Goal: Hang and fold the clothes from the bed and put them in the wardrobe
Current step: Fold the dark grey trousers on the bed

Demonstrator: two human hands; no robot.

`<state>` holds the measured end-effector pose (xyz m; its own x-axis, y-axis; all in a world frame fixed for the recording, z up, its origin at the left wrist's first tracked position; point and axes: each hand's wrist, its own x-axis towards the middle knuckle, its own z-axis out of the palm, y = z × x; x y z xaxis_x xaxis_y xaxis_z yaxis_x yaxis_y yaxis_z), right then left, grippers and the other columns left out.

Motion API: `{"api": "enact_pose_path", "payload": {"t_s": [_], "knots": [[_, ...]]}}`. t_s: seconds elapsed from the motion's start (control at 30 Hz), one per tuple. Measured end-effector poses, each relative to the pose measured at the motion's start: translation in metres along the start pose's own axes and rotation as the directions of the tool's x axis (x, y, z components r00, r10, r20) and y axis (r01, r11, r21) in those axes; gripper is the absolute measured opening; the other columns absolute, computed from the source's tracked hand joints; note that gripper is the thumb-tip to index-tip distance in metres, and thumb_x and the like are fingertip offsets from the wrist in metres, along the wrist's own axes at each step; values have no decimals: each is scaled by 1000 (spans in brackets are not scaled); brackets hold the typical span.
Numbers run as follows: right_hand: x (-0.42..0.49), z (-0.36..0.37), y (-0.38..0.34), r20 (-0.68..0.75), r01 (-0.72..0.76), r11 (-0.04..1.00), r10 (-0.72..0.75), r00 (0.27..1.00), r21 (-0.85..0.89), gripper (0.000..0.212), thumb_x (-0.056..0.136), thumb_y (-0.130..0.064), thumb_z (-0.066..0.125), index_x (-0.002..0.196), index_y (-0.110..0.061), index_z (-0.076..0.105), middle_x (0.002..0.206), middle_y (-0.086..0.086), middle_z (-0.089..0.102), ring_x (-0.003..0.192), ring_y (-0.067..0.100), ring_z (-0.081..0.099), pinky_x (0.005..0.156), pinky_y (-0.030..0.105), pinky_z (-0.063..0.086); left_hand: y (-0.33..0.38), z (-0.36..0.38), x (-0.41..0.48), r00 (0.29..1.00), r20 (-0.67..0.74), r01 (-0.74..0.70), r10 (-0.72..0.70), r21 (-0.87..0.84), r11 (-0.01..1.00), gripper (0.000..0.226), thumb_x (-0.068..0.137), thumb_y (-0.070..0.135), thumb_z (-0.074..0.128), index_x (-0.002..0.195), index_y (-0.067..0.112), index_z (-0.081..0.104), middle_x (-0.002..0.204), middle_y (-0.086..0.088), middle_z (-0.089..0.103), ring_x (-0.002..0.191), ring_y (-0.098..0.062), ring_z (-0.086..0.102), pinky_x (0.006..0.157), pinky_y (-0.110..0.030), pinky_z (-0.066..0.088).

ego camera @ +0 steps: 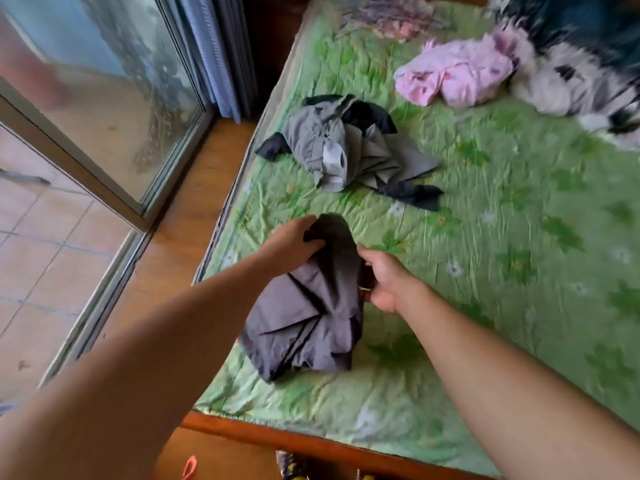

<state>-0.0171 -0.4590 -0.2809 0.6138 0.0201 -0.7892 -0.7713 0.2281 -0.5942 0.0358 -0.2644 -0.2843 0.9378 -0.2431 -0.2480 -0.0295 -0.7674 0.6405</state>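
Your left hand (294, 245) and right hand (382, 277) both grip the dark grey garment (311, 306), which can slip off the near bed (519, 237) edge if released.

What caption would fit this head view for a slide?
Left hand and right hand grip a dark grey garment on the green bedspread.

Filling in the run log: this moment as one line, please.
left hand: grips dark grey garment | right hand: grips it too | garment: bunched, on green bedspread | waiting: grey-black pile, pink garment
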Motion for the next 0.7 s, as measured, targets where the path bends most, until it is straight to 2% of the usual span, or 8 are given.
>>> {"api": "enact_pose_path", "payload": {"t_s": [0.07, 0.13, 0.2, 0.37, 0.43, 0.5, 0.6, 0.7], "knots": [[-33, 2, -36, 9, 58, 997, -58, 998, 52, 33, 102, -40, 54, 88, -16, 71, 74, 3, 74, 68, 21, 69, 60, 29, 53, 41, -38, -2, 998, -27, -56, 54, -57, 997, 18, 88, 25, 71, 97, 24, 55, 81, 8, 59, 84, -25, 60, 63, -27, 39], [-66, 3, -69, 12, 124, 989, -125, 992, 79, 32, 102, -34, 53, 85, -15, 72, 74, 2, 74, 62, 17, 69, 52, 25, 51, 85, -71, -7, 993, -40, -115, 110, -152, 982, 17, 87, 18, 73, 93, 25, 58, 81, 4, 64, 81, -23, 63, 68, -30, 48], [-102, 3, -100, 8, 194, 976, -196, 981, 96, 28, 100, -27, 53, 80, -15, 69, 72, 2, 71, 61, 17, 64, 54, 26, 42, 128, -104, -15, 981, -54, -191, 184, -198, 961, 19, 84, 12, 72, 87, 27, 61, 79, 4, 66, 72, -7, 64, 68, -29, 47], [-191, -9, -170, 14, 356, 928, -359, 933, 112, 31, 96, -14, 47, 70, -16, 63, 60, 1, 63, 52, 16, 60, 53, 26, 43, 231, -175, -33, 951, -55, -307, 303, -260, 915, 28, 82, 0, 63, 99, 23, 60, 83, -1, 68, 71, -10, 66, 63, -20, 53], [-225, -16, -190, 26, 398, 916, -400, 916, 51, 36, 93, -18, 47, 60, -18, 62, 58, -1, 57, 53, 16, 54, 57, 29, 38, 265, -200, -43, 946, -60, -321, 318, -295, 900, 36, 82, -3, 62, 87, 32, 54, 76, 11, 60, 59, 2, 60, 53, -12, 47], [-255, -20, -206, -2, 440, 896, -441, 897, -65, 31, 91, -16, 49, 62, -20, 61, 56, -4, 56, 53, 13, 52, 54, 25, 41, 293, -221, -55, 934, -33, -350, 355, -267, 898, 25, 76, 5, 64, 83, 28, 57, 69, 10, 58, 54, 0, 55, 49, -16, 44], [-291, -28, -221, -89, 512, 814, -552, 829, -274, 16, 89, -12, 55, 78, -20, 63, 60, -6, 62, 58, 12, 57, 57, 23, 46, 323, -243, -71, 914, 31, -392, 403, -176, 903, 23, 76, 15, 65, 96, 5, 65, 81, -9, 60, 73, -16, 56, 65, -29, 42], [-315, -37, -226, -86, 550, 702, -648, 757, -451, 13, 89, -9, 58, 86, -20, 63, 67, -5, 66, 63, 15, 60, 61, 26, 40, 342, -253, -78, 913, 49, -403, 404, -31, 915, 18, 89, 14, 62, 102, 3, 67, 85, -10, 57, 79, -20, 51, 69, -31, 38]]}}
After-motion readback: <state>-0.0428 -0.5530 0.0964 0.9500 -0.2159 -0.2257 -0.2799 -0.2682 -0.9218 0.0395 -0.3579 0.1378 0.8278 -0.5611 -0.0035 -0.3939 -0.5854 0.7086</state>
